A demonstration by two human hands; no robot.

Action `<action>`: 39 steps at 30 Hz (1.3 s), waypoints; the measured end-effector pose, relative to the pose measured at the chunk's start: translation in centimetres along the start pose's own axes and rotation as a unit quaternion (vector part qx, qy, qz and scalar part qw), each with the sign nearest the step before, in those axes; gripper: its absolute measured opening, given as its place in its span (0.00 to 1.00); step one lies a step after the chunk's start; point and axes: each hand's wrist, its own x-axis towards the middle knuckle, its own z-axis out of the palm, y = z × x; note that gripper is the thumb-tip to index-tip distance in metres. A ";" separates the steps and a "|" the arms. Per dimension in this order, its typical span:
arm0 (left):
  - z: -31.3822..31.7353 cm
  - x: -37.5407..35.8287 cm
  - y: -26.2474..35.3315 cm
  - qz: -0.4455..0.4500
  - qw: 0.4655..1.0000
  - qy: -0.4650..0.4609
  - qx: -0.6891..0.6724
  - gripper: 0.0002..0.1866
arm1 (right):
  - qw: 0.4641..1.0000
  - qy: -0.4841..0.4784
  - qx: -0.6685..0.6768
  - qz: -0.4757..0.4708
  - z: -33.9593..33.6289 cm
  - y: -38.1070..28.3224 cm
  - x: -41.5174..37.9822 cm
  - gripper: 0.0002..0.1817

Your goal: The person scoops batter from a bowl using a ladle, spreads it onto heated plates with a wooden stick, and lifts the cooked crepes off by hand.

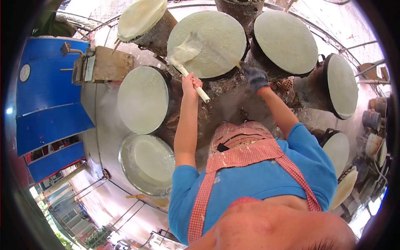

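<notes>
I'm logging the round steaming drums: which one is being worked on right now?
The top-centre drum, between the two hands: the left hand holds a paddle on its sheet and the gloved right hand is at its edge. The other drums are untouched.

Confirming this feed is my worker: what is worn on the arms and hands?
The left hand is ungloved; the right hand wears a dark grey-blue glove. Both arms are uncovered below short bright-blue sleeves.

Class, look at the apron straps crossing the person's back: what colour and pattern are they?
Red and white check, on the apron straps over the blue shirt; the head view shows it best.
</notes>
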 end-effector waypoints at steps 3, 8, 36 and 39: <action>0.0 -1.3 0.2 -0.001 1.000 -0.017 -0.002 0.13 | 0.995 0.046 0.088 -0.018 0.1 -2.3 3.2 0.20; -1.0 -1.2 1.0 -0.036 0.999 -0.023 -0.005 0.10 | 0.996 -0.048 0.060 -0.033 1.7 -3.2 2.5 0.23; -14.4 -23.4 1.3 -0.259 0.924 -0.133 -0.248 0.22 | 0.991 0.007 0.002 -0.133 5.2 -5.0 -1.7 0.20; -15.3 -24.2 0.8 -0.270 0.919 -0.148 -0.245 0.22 | 0.996 0.044 -0.034 -0.067 3.0 -4.8 -1.8 0.19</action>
